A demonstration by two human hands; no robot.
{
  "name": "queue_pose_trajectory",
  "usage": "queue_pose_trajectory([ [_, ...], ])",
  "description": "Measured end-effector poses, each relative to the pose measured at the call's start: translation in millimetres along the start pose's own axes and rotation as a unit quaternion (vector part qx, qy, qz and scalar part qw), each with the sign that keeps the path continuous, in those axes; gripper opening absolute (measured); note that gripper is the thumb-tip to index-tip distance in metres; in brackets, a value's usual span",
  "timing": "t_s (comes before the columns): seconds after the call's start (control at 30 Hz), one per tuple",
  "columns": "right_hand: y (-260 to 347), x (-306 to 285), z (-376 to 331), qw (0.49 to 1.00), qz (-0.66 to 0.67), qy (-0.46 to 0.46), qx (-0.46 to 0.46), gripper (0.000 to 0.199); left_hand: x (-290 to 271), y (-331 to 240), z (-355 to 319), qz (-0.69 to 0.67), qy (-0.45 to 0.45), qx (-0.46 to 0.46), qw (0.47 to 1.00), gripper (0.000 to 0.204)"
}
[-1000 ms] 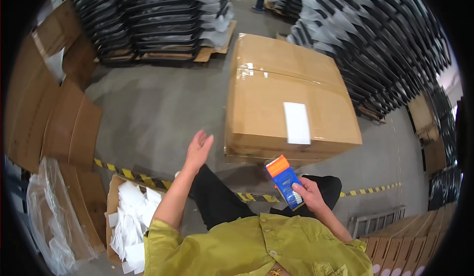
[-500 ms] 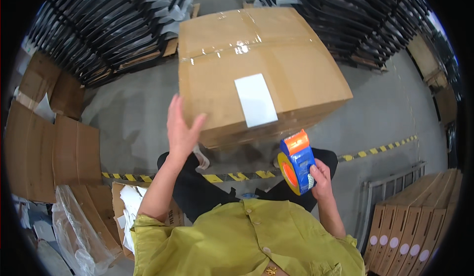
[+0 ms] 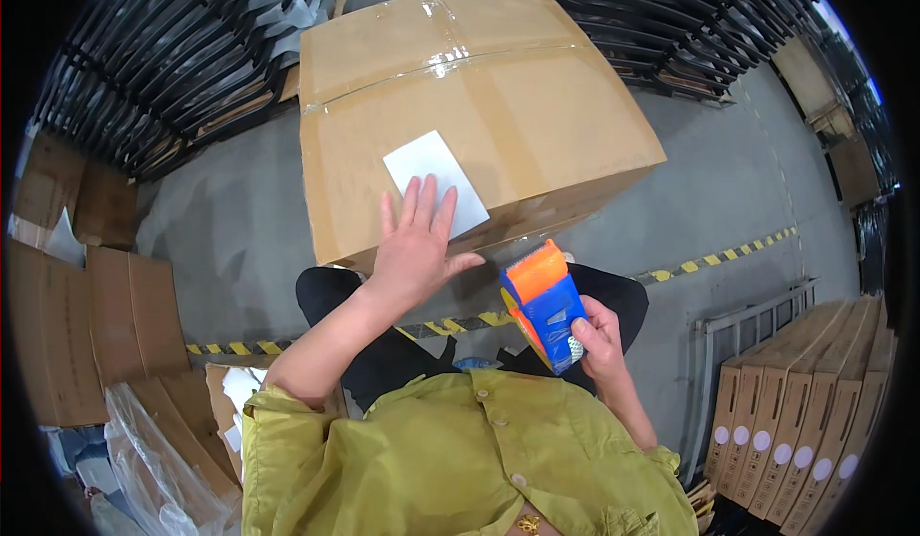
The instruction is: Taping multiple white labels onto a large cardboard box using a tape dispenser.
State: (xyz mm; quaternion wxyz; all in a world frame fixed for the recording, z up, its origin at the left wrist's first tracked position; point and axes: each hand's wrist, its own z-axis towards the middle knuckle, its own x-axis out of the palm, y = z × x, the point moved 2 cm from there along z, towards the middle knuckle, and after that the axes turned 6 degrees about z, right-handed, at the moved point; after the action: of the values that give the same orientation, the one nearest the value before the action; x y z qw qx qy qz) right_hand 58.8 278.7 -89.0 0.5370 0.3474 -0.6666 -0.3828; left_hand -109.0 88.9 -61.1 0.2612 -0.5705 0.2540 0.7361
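A large brown cardboard box (image 3: pixel 537 124) stands in front of me, with clear tape across its top seam. On its top, towards the near edge, lies a white sheet of paper (image 3: pixel 431 167). My left hand (image 3: pixel 412 249) is spread with its fingertips over the sheet's lower left part; whether they press on it I cannot tell. In my right hand (image 3: pixel 602 344) is a blue and orange tape dispenser (image 3: pixel 551 311), held upright just short of the box's near side. Part of its yellow-edged tape roll shows at the left.
Racks of black metal frames (image 3: pixel 163 67) rise at the far left and far right. Flat cartons (image 3: pixel 786 421) lean beside a metal rail (image 3: pixel 757 320) at the right. Brown boxes (image 3: pixel 57 325) and plastic wrap (image 3: pixel 153 459) are on the left. A yellow-black floor stripe (image 3: pixel 719 260) crosses behind my legs.
My left hand has moved right from the box's near left corner onto the white sheet, which now lies more slanted. The tape dispenser has shifted slightly left and turned in my right hand.
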Motion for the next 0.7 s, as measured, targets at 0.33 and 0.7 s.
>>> queue_pose_trajectory([
  [0.33,1.0,35.0,0.5,0.994,-0.077,0.053,0.053,0.036,-23.9,8.8,1.9,-0.663,0.266,-0.156,0.682,0.019],
  [0.7,8.2,50.7,-10.1,0.984,-0.173,0.040,0.030,0.036,-37.3,30.1,12.2,-0.465,0.079,-0.023,0.881,0.012],
])
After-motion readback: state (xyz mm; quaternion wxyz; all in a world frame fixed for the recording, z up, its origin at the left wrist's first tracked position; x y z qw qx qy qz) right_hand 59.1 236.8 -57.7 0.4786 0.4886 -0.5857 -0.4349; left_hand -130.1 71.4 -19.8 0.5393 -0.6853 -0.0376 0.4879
